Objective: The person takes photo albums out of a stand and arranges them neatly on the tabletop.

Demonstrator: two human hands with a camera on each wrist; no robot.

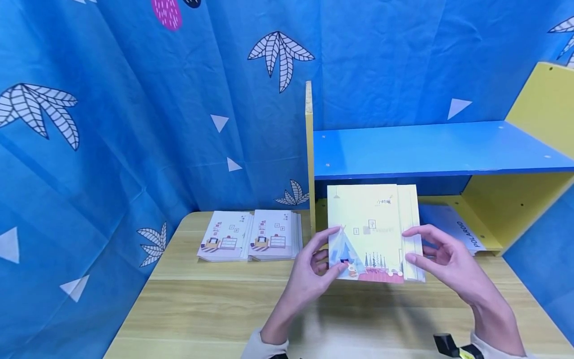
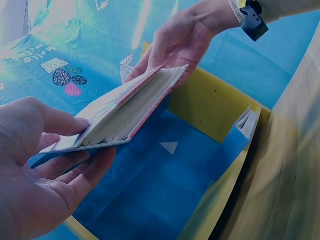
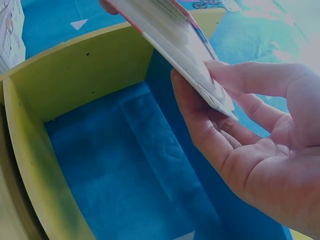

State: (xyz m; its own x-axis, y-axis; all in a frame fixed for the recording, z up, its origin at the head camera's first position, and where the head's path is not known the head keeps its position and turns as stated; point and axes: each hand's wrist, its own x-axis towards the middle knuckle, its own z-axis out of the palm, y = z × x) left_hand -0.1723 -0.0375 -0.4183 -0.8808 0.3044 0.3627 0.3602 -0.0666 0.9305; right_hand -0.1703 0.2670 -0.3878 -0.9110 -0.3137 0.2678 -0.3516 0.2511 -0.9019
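A book (image 1: 365,209) with a pale cover, a drawn blue tent and a pink strip along its base is held up before the shelf unit. My left hand (image 1: 309,269) grips its left edge, thumb on the cover and fingers behind. At the right edge my right hand (image 1: 455,259) pinches it between thumb and fingers. In the left wrist view the book (image 2: 135,107) shows its thick page edges between two covers, slightly parted. The right wrist view shows the right hand's thumb and fingers on opposite sides of the book (image 3: 175,45).
The shelf unit has a blue shelf (image 1: 430,149) and yellow side panels (image 1: 544,109). A blue and white item marked POLAROID (image 1: 453,224) lies in the lower compartment. Two stacks of white illustrated books (image 1: 226,234) sit left of it on the wooden table (image 1: 202,309). A blue curtain hangs behind.
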